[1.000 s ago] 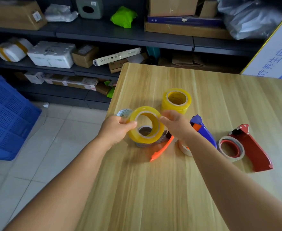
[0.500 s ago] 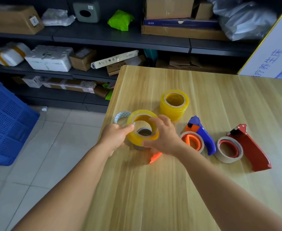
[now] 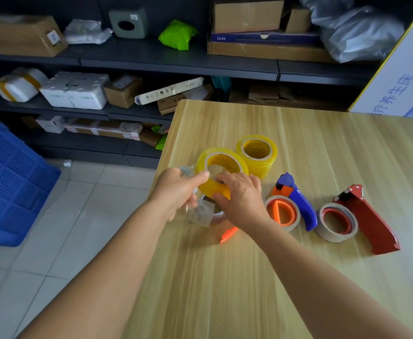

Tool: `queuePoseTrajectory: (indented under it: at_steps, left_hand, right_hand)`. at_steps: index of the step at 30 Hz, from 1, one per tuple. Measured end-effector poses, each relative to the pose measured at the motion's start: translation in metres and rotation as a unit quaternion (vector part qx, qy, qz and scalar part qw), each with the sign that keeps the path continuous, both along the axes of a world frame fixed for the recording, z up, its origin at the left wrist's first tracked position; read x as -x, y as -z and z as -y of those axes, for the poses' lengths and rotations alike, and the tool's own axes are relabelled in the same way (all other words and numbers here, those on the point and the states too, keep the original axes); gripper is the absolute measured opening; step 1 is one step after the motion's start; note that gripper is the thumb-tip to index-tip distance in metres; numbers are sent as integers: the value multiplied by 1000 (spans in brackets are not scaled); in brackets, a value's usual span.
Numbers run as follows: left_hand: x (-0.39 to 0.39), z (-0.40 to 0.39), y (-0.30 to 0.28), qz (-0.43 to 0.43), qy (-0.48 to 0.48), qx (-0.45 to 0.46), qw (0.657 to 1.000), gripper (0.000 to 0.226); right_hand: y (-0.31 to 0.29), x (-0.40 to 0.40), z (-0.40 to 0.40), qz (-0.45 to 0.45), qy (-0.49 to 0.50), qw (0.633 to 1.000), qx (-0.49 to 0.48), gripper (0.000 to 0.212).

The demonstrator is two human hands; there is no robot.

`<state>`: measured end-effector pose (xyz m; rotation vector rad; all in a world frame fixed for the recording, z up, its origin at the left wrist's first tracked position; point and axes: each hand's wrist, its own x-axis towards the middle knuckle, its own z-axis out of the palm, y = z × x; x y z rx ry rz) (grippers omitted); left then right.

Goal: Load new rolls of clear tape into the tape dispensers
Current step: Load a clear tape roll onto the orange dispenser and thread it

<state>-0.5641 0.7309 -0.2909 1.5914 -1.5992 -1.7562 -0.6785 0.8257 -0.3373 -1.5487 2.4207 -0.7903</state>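
Both hands on one new tape roll [image 3: 221, 172], held tilted above table [image 3: 322, 133] near its left edge. Right hand [image 3: 242, 199] grips roll's near rim: fingers curled over the top edge, thumb under. Left hand [image 3: 178, 189] pinches at roll's left side, thumb extended onto rim; crinkled clear film [image 3: 199, 212] hangs below it, probably peeled tape end or wrapper, can't tell which. Roll's core axis points up and slightly toward camera.

Key relation: orange dispenser [image 3: 228, 234] lies directly below roll, mostly hidden under right hand, only handle tip visible. Hub not visible, so alignment of core to hub can't be judged.

Second fresh roll [image 3: 258, 154] stands flat just behind. Blue dispenser [image 3: 296, 204] and red dispenser [image 3: 362, 216] to the right, both on near-empty cores.
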Motion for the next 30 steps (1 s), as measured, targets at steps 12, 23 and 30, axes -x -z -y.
queuePoseTrajectory:
  at_steps: [12,23,30]
  left_hand:
    - [-5,28,-18,-269,-113,-178,940,58]
    - [5,27,1,-9,-50,28,998,19]
    - [-5,34,-1,-39,77,-127,988,49]
  right_hand:
    - [-28,39,-12,288,77,954,-26,20]
    - [-43,65,-19,310,87,947,3,54]
    - [-47,69,-21,317,99,943,18,49]
